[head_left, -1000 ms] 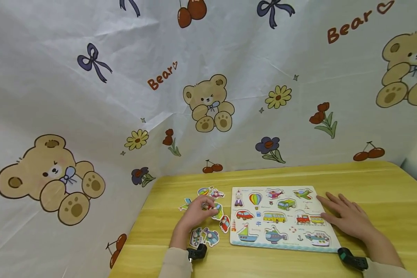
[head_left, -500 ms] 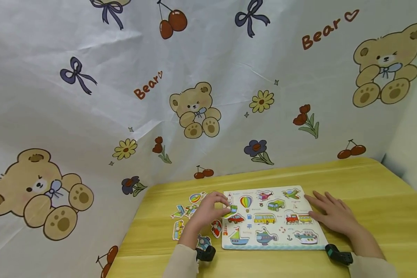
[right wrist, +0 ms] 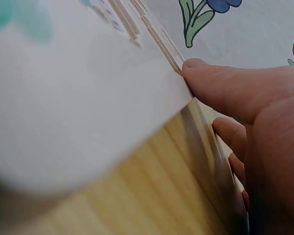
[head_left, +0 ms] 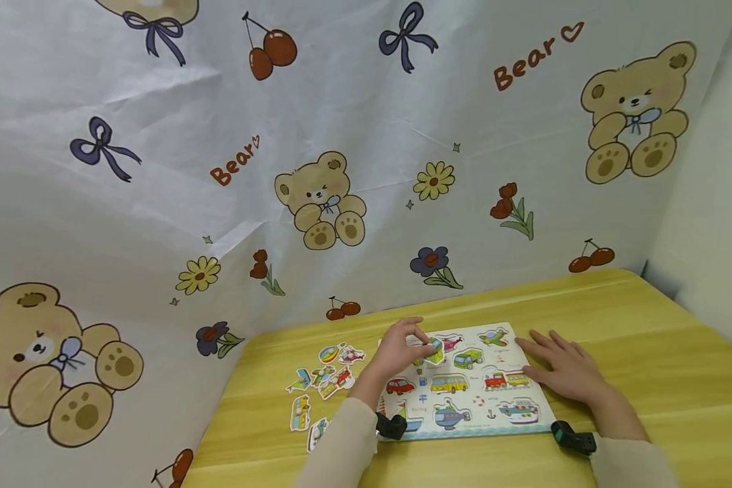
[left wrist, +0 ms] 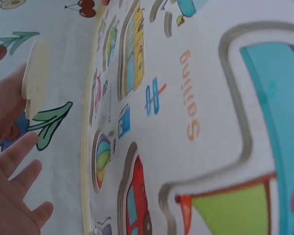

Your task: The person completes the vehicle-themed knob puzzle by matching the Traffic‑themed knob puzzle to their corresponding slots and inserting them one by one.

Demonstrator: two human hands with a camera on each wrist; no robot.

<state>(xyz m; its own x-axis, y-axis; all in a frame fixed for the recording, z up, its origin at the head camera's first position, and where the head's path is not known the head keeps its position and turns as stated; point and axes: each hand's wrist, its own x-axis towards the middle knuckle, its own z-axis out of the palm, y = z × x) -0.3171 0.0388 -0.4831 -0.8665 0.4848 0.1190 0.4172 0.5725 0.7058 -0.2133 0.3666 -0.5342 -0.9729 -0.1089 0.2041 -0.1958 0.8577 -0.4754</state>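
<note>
My left hand (head_left: 396,354) pinches a green truck puzzle piece (head_left: 434,350) between thumb and index finger, over the upper left part of the white vehicle puzzle board (head_left: 482,428). In the left wrist view the piece (left wrist: 36,78) shows its pale wooden edge and underside, clear of the board, and the other fingers are spread. My right hand (head_left: 564,371) lies with fingers extended beside the board's right edge. Its thumb (right wrist: 220,85) touches that edge in the right wrist view. The board has outlined pictures, among them a red car (head_left: 400,385) and a yellow bus (head_left: 449,383).
Several loose puzzle pieces lie left of the board on the wood-grain table (head_left: 634,339), among them a balloon (head_left: 331,353), a helicopter (head_left: 351,355), a sailboat (head_left: 301,381) and a bus (head_left: 301,413). A bear-print sheet (head_left: 378,271) hangs behind the table.
My left hand has picked the green truck piece from the loose pieces and carried it right, over the board. The right hand stays at the board's edge. The head view has turned rightward.
</note>
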